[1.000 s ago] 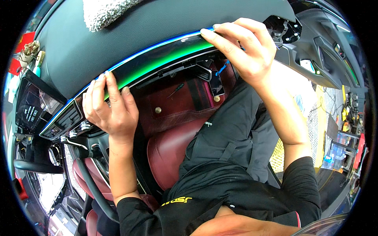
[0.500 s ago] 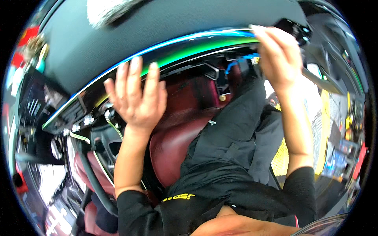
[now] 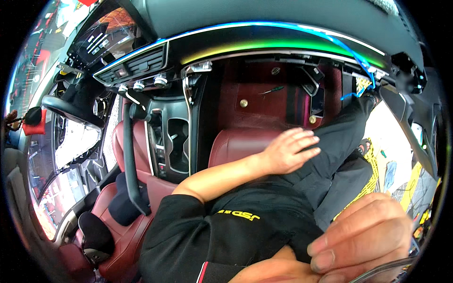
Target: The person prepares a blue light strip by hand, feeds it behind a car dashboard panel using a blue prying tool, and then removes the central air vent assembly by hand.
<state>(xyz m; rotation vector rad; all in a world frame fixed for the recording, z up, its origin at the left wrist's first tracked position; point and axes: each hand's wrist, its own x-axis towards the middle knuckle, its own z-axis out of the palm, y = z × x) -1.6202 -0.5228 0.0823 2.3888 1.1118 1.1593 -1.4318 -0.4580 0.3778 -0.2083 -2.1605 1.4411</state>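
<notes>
Panel [image 3: 283, 45] sits across the passenger side of the dash [image 3: 212, 15], running right from the vent [image 3: 141, 63]; glows yellow to green, bright line along upper edge. Looks seated over most of its length. Blue strip [image 3: 361, 61] crosses the panel's right part and hangs in a tangle below; reads as loose. Right dash end [image 3: 408, 78] uncovered, dark fittings showing. Below the panel an open gap, with screwdriver [image 3: 273, 89] and phone [image 3: 317, 102] on the maroon mat [image 3: 262, 106].

Judgement: dash part-assembled. Panel in place; strip and right end look unfinished.

Left hand [image 3: 290, 151] over the thigh [image 3: 332, 141], fingers extended, slightly apart; palm side hidden, nothing seen in it. Right hand [image 3: 370, 238] close to the lens, lower right, fingers bent and bunched, tips pointing left; cannot tell whether they pinch anything. Both hands well apart from the panel.

Writing: yellow lettering [image 3: 238, 215] on the black shirt [image 3: 177, 233]; small pale marks on the screen [image 3: 96, 43], unclear. No label made out on the panel.
</notes>
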